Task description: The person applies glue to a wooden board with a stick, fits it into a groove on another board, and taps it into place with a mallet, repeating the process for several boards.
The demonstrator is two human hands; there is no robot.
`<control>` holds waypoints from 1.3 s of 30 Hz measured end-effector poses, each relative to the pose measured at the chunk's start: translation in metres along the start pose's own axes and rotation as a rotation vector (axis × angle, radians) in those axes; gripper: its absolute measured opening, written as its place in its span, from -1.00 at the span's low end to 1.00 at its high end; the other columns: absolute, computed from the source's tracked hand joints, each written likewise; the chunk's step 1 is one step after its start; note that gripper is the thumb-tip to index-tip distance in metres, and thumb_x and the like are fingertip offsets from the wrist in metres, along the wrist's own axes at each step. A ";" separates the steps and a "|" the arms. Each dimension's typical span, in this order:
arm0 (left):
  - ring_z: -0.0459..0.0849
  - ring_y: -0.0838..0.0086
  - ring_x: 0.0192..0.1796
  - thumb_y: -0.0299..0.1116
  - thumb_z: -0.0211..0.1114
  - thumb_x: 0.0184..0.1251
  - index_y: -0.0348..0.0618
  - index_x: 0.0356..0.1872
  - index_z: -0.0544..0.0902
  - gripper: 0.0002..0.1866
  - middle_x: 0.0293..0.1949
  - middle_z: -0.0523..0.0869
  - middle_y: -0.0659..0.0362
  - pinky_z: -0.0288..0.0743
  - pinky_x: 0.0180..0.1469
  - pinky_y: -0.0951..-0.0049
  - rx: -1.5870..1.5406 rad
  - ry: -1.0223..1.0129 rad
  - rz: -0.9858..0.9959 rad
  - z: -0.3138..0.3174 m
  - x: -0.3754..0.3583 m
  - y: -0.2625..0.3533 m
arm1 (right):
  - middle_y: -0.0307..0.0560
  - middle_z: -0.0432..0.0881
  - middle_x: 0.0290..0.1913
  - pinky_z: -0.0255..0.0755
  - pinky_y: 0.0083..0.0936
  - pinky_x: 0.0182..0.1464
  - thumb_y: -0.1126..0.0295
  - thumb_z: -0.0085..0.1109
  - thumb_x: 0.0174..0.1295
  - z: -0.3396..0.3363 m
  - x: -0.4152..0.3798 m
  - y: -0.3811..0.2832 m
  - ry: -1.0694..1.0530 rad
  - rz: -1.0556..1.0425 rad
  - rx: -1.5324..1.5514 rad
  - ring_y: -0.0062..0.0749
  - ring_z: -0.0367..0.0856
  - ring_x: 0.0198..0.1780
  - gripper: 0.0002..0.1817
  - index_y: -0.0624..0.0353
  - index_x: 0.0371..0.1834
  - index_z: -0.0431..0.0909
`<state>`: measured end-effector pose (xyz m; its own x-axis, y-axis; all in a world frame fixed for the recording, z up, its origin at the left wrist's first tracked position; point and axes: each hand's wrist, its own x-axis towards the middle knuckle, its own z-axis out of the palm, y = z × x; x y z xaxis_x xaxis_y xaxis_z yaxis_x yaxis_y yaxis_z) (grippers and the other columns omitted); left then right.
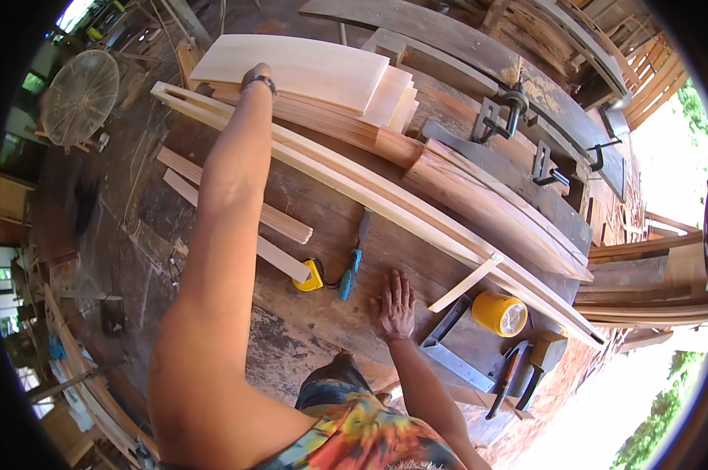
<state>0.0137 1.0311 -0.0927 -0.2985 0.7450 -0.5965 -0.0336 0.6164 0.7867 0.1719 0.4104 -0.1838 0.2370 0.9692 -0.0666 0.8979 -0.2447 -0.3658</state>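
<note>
My left hand reaches far across the bench to a stack of pale wide boards; its fingers are hidden behind the wrist, which wears a dark band. My right hand lies flat on the dark workbench, fingers stretched and holding nothing. Between the arms are a blue-handled chisel, a yellow tape measure and thin wood strips. Long pale rails run diagonally across the bench, beyond my right hand. A short pale strip rests at an angle against them.
Right of my right hand are a metal square, a yellow roll, a saw and a mallet. Curved planks and metal clamps lie beyond the rails. A round wire fan stands at left.
</note>
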 end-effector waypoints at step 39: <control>0.64 0.14 0.16 -0.43 0.20 0.44 -0.28 0.12 0.53 -0.71 0.06 0.67 0.00 0.51 0.28 0.05 -0.813 -0.992 0.681 -0.263 -0.162 0.108 | -0.03 0.11 0.61 -0.07 0.02 0.55 -0.02 0.02 0.36 0.007 -0.002 0.000 0.061 -0.026 -0.039 -0.09 -0.05 0.64 -0.27 0.11 0.53 0.24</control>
<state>-0.1921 0.9101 0.1301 0.2813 0.9030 0.3248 -0.7793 0.0175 0.6264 0.1686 0.4085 -0.1905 0.2350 0.9720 -0.0004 0.9175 -0.2220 -0.3300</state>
